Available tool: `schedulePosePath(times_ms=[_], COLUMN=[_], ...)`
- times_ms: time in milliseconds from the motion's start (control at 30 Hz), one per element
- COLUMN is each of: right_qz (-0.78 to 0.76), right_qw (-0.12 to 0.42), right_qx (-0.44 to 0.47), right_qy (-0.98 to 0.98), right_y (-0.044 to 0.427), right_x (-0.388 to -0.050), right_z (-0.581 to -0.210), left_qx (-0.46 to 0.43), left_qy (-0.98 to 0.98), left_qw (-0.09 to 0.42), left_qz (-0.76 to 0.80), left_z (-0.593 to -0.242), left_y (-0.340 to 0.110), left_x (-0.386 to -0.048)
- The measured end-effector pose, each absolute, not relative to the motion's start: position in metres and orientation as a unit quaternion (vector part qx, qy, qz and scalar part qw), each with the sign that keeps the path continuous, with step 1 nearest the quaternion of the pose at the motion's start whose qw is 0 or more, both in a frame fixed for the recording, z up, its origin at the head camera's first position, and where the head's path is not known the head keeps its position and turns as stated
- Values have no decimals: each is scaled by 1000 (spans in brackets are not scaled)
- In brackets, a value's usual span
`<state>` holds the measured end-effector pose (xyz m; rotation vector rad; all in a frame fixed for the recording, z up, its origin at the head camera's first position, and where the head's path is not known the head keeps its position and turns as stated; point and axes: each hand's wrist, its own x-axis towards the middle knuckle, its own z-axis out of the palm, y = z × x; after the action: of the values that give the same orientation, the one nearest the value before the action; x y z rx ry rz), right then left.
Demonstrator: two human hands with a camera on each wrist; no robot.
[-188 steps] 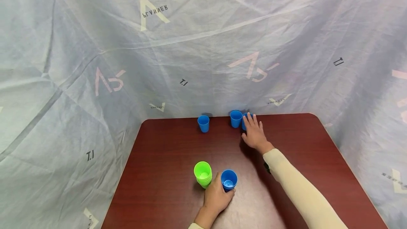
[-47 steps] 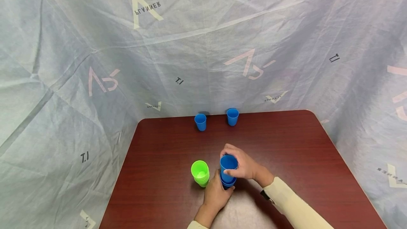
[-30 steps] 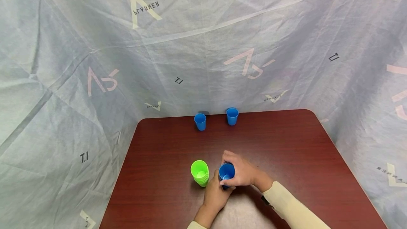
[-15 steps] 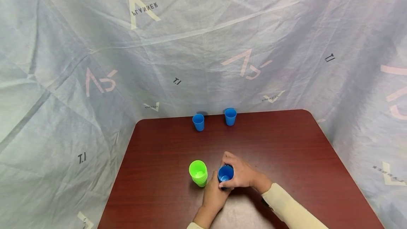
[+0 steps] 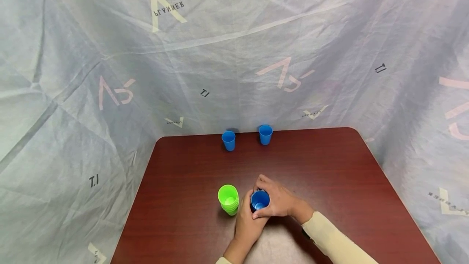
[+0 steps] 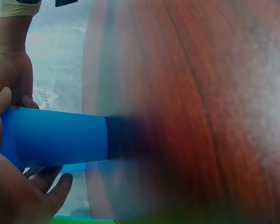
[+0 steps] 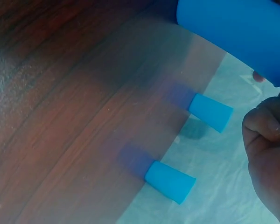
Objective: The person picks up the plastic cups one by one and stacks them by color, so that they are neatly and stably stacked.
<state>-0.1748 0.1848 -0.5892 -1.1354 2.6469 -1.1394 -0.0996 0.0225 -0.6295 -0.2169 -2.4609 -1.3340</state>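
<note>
In the head view, a stack of nested blue cups [image 5: 260,201] stands upright near the middle of the table. My left hand [image 5: 248,224] grips it low from the left and near side. My right hand [image 5: 281,199] holds the upper cup near its rim, thumb on the near side and fingers behind. Nesting and hands hide most of the lower cups. Just left of my left hand, a stack of lime green cups [image 5: 229,199] stands apart from the blue stack. The left wrist view shows the blue cup's smooth wall [image 6: 60,137] between both hands.
At the table's back edge stand two single blue cups, a left one [image 5: 229,141] and a right one [image 5: 265,134], with a gap between them. The dark red tabletop [image 5: 183,174] has rounded back corners. A grey printed sheet [image 5: 234,52] hangs behind and beside it.
My right hand has brought the third blue cup from the back edge and lowered it into the stack in my left hand. Over the last half second almost nothing has moved.
</note>
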Motion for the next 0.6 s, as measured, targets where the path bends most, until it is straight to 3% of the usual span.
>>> schedulePosePath(times_ms=[100,600], right_qz=[-368,-355], right_qw=[22,-58], right_qx=[-365,-355], right_qy=[855,863], right_y=[186,181], right_x=[-175,-189], right_z=[-589,-582], left_qx=[-87,-44], left_qy=[-862,-851], left_qw=[181,101], left_qz=[-466,-514], left_z=[-630,-627], left_y=[22,25], left_x=[-101,-100])
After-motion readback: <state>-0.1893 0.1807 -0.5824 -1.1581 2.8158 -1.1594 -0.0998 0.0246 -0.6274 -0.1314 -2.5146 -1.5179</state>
